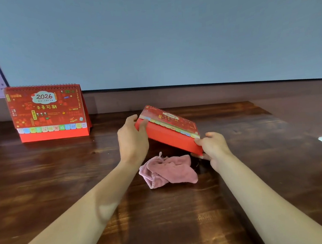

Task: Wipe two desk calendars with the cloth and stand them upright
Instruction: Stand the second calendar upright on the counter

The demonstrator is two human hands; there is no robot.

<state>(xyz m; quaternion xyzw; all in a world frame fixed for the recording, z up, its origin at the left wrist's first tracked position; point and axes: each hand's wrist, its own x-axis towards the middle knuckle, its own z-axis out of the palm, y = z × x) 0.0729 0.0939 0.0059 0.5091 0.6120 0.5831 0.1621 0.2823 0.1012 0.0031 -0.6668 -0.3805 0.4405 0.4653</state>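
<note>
1. Red all over, the second calendar (pixel 170 129) is hanging tilted in the air between both hands, just above the pink cloth (pixel 168 170), with its printed cover facing up.
2. The left hand (pixel 132 138) is gripping the far-left end, fingers curling round the edge. The right hand (pixel 212 146) is gripping the near-right corner, fingers closing on it from above and below. Holding opposite ends like that is probably giving the person enough control to swing it up onto its base.
3. The cloth is lying crumpled on the wooden table (pixel 63 181) with nobody touching it, so it looks like the wiping is finished and the standing-up is what's going on.
4. The other calendar (pixel 48 111) is already standing upright at the back left, well apart, and seems done.
5. Looks-wise it's glossy red card, with "2026" on a pale cloud shape, a strip of coloured tabs running along the lower edge, and a plain red base.
</note>
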